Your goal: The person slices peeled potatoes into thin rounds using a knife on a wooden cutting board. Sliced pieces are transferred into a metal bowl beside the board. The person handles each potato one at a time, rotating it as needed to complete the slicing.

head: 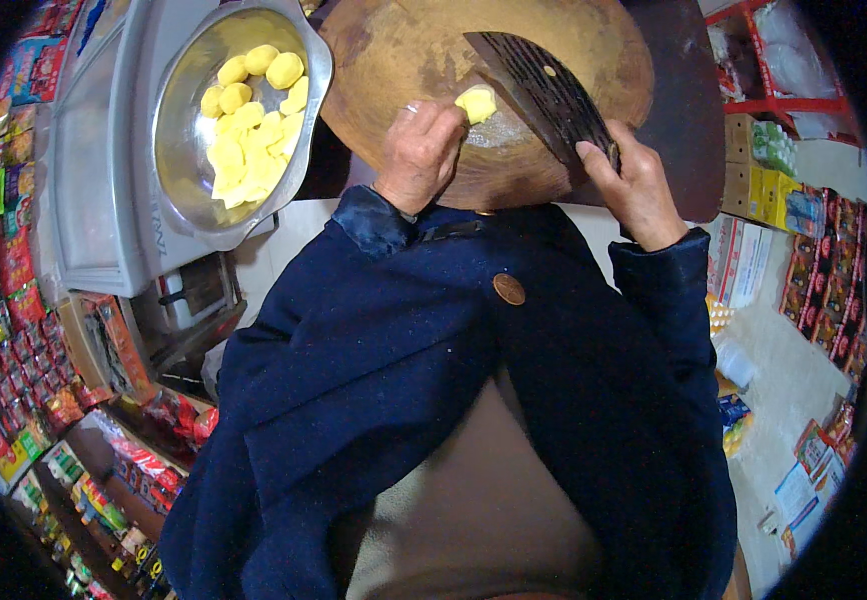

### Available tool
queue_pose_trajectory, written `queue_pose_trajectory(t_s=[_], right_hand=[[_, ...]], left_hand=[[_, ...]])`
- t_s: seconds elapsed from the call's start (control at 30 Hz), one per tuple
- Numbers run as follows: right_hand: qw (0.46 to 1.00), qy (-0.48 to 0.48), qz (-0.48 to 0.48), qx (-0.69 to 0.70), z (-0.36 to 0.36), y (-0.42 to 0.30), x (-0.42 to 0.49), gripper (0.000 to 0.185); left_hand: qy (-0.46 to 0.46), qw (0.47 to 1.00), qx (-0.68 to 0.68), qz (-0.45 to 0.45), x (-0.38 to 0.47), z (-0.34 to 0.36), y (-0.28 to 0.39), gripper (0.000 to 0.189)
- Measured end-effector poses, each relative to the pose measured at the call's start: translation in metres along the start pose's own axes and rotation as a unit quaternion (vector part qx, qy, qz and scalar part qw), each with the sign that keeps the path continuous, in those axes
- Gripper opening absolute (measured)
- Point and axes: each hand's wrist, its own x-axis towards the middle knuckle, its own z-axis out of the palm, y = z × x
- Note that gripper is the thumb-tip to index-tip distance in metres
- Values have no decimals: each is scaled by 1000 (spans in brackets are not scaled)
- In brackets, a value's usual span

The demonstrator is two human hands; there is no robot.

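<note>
My right hand (636,180) grips the handle of a broad, dark-bladed cleaver (546,90), its blade slanting up and left over a round wooden chopping block (403,45). The fingertips of my left hand (420,154) hold the left side of a piece of peeled potato (476,103) on the block. The blade lies just to the right of that piece, apart from it. Wet residue shows on the wood below the potato. To the left, a wide steel basin (178,150) contains several whole peeled potatoes (283,70) and a pile of cut pieces (250,161).
The basin rests on a grey-white chest freezer (92,165). A dark tabletop (688,112) lies under the block. Shelves of packaged snacks (6,247) line the left side. Cartons (741,259) and a red rack (771,105) stand at the right.
</note>
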Motion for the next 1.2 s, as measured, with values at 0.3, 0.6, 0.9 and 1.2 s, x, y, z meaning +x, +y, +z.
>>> queue_pose_trajectory(t_s=[0.3, 0.6, 0.9, 1.2], right_hand=[[997, 64, -42, -11, 2, 24, -15, 17], [955, 34, -237, -174, -7, 15, -30, 19], [871, -31, -366, -327, -42, -3, -47, 13], [849, -69, -384, -357, -37, -10, -39, 10]], left_hand=[[-205, 972, 50, -106, 42, 1, 1, 43], [-307, 944, 0, -120, 65, 9, -24, 31], [-277, 956, -87, -42, 54, 7, -26, 33], [-345, 930, 12, -123, 60, -2, -21, 29]])
